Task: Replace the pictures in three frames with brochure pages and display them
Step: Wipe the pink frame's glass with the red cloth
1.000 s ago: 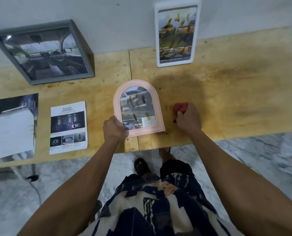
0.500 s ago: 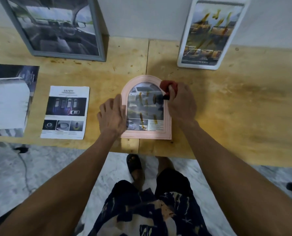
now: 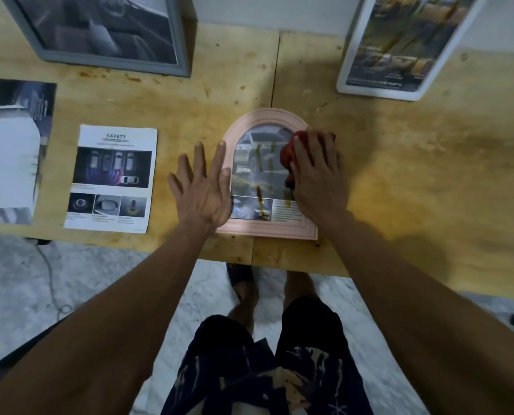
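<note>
A pink arched frame [image 3: 267, 227] lies flat near the front edge of the wooden table [image 3: 414, 181], holding a brochure page with cars. My left hand [image 3: 202, 187] lies flat with spread fingers on the frame's left side. My right hand [image 3: 317, 175] presses a red cloth [image 3: 290, 151] onto the glass at the frame's upper right. A grey frame [image 3: 172, 59] with a car-interior picture leans on the wall at the back left. A white frame [image 3: 351, 79] with a yellow-toned car page leans at the back right.
A loose "SAFETY" brochure page [image 3: 113, 178] lies left of the pink frame. Further left sits a dark brochure [image 3: 10, 151] with a white sheet on it. The table's front edge runs just below the pink frame; a cable [image 3: 50, 277] lies on the marble floor.
My right hand carried the red cloth from the table beside the frame onto its glass. My left hand went from gripping the frame's lower left edge to lying flat with fingers spread. The view moved closer.
</note>
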{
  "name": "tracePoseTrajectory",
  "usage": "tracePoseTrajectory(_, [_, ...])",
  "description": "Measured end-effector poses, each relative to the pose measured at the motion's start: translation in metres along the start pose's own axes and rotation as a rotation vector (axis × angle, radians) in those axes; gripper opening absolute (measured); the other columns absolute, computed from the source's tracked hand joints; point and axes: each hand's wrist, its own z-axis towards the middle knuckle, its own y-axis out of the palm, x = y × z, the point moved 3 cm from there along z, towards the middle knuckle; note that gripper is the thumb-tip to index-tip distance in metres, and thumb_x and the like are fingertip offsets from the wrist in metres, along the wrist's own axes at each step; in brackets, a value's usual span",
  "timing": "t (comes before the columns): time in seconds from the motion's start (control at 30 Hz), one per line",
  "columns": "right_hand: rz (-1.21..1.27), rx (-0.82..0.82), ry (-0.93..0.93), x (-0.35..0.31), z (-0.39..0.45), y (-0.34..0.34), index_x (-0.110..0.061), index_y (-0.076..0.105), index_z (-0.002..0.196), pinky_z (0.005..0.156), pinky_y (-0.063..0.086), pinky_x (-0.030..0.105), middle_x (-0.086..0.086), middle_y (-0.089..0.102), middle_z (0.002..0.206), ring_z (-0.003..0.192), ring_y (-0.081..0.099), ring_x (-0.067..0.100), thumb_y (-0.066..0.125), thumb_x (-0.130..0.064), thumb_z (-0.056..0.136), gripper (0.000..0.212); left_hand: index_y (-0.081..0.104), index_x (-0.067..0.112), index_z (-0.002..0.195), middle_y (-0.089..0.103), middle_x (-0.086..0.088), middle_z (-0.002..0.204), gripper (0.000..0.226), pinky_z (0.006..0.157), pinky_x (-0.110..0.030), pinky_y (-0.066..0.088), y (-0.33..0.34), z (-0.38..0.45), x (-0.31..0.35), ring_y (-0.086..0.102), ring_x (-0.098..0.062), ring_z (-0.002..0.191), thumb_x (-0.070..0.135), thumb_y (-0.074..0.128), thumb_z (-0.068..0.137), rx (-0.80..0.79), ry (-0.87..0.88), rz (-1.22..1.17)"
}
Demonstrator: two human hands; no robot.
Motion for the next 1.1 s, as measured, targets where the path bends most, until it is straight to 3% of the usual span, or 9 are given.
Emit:
tracePoseTrajectory(0.17, [-0.001,0.003,0.043,-0.013,0.006,0.006,-0.01,0.035,0.149,0.112,0.026,0.054,0.015,0.027,0.157,0.143,0.018,0.04,0.061,-0.012,0.08,0.073,-0.009,0.05,0.153,-0.007,0.002,0.168,0.052,0.119,-0.063,-0.004,0.001,0.0,-0.001,-0.01,-0.034,0.153,0.055,0.004,0.103,-0.022,-0.013,-0.041])
tracePoseTrajectory(0.3, [-0.008,0.016,0.071,-0.02,0.014,0.007,-0.012,0.035,0.147,0.111,0.027,0.051,0.015,0.036,0.148,0.133,0.023,0.038,0.058,-0.016,0.079,0.071,-0.009,0.052,0.153,-0.008,0.003,0.168,0.051,0.119,-0.062,-0.006,0.001,0.0,0.0,-0.012,-0.033,0.153,0.056,0.004,0.103,-0.013,-0.011,-0.063])
tracePoseTrajectory(0.4, [0.042,-0.013,0.046,-0.026,0.021,0.01,-0.01,0.032,0.149,0.111,0.026,0.05,0.014,0.035,0.15,0.135,0.026,0.038,0.056,-0.017,0.085,0.069,-0.008,0.052,0.153,-0.008,0.004,0.168,0.051,0.119,-0.061,-0.007,0.003,0.0,-0.002,-0.012,-0.033,0.153,0.056,0.005,0.104,0.001,-0.006,-0.07])
tracePoseTrajectory(0.53, [0.084,0.071,0.021,-0.036,0.03,0.012,-0.009,0.039,0.148,0.109,0.031,0.049,0.012,0.041,0.151,0.135,0.037,0.038,0.049,-0.018,0.092,0.057,-0.007,0.052,0.153,-0.007,0.004,0.168,0.05,0.119,-0.061,-0.007,0.005,0.0,-0.003,-0.012,-0.033,0.153,0.054,0.007,0.105,0.019,-0.007,-0.083])
tracePoseTrajectory(0.87, [0.315,-0.005,0.016,-0.075,0.041,0.02,-0.01,0.041,0.148,0.111,0.032,0.045,0.008,0.04,0.153,0.137,0.038,0.034,0.046,-0.014,0.094,0.054,-0.009,0.053,0.152,-0.009,0.005,0.167,0.05,0.118,-0.061,-0.008,0.009,0.002,-0.005,-0.013,-0.032,0.153,0.053,0.007,0.104,0.014,-0.017,-0.072])
tracePoseTrajectory(1.1, [0.406,-0.018,-0.064,-0.097,0.015,0.017,-0.005,0.059,0.132,0.094,0.047,0.051,0.012,0.061,0.132,0.119,0.053,0.036,0.051,-0.01,0.085,0.048,-0.009,0.053,0.152,-0.01,0.005,0.168,0.05,0.118,-0.062,-0.008,0.008,0.003,-0.004,-0.014,-0.032,0.153,0.052,0.007,0.104,0.001,-0.015,-0.082])
